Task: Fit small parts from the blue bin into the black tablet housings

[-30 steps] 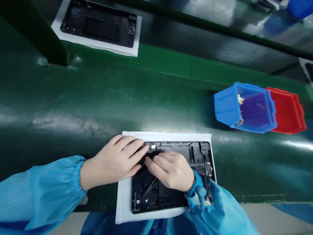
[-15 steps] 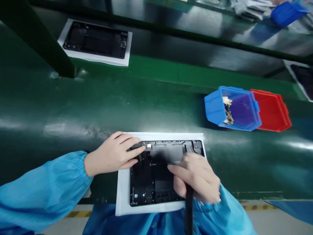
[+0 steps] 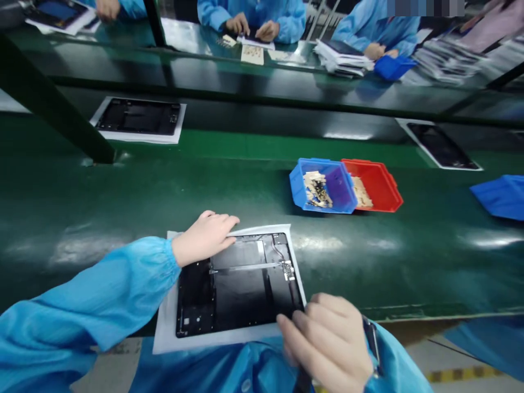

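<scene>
A black tablet housing (image 3: 241, 297) lies on a white sheet (image 3: 164, 327) at the table's front edge. A ribbon cable runs across it to a small circuit board (image 3: 288, 271) on its right side. My left hand (image 3: 207, 234) rests flat over its upper left edge, fingers stretched out. Just off the lower right corner, my right hand (image 3: 327, 338) is curled around a black rod-like tool (image 3: 302, 380). Most of that tool is hidden by the hand and the frame's bottom edge, so its kind is unclear.
Beyond the housing stand a blue bin (image 3: 301, 194) and a red bin (image 3: 385, 191), both with small pale parts. More housings on white sheets lie at back left (image 3: 137, 116) and back right (image 3: 442, 144). A green post (image 3: 61, 112) rises at left. Co-workers sit across the bench.
My right hand has moved from over the middle of the housing toward its lower right corner, with the black tool. The camera view has tilted up and turned right. My left hand stays on the housing.
</scene>
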`<state>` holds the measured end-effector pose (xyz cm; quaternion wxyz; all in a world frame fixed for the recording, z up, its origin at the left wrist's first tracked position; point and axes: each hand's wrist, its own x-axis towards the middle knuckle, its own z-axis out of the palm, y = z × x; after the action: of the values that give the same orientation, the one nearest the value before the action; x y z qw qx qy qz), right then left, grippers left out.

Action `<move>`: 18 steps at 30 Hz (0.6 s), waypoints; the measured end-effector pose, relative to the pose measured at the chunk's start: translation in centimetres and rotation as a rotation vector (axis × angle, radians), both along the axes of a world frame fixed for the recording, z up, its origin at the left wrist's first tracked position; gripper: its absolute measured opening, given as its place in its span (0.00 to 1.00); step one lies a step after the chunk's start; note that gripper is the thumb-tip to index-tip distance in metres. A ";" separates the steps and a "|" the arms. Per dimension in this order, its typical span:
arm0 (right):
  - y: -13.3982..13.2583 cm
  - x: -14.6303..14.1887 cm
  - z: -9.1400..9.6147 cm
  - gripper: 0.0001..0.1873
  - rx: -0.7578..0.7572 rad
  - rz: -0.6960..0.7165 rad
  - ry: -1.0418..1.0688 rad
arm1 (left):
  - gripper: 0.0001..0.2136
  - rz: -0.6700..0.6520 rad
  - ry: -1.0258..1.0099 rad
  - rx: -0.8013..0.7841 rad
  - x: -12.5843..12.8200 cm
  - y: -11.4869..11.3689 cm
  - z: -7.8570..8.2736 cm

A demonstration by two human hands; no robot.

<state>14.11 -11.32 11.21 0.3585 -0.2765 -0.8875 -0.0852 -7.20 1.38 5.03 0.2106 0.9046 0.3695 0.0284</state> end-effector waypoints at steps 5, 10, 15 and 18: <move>0.2 1.8 -2.0 0.06 0.181 0.008 0.144 | 0.10 0.025 0.105 0.015 1.3 -0.6 0.5; 4.3 6.5 -4.4 0.05 0.226 0.181 -0.023 | 0.12 0.217 0.113 0.104 1.0 5.9 1.6; 6.2 8.1 -6.9 0.13 0.044 0.206 0.020 | 0.15 0.250 0.053 0.435 3.6 17.9 4.8; 6.3 8.2 -8.6 0.15 0.018 0.130 0.081 | 0.16 0.327 0.034 0.506 6.6 23.7 5.6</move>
<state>22.32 -5.04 2.59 0.4016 -0.2181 -0.8876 -0.0583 -0.60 25.07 10.64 -0.0351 0.8571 0.4950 0.1380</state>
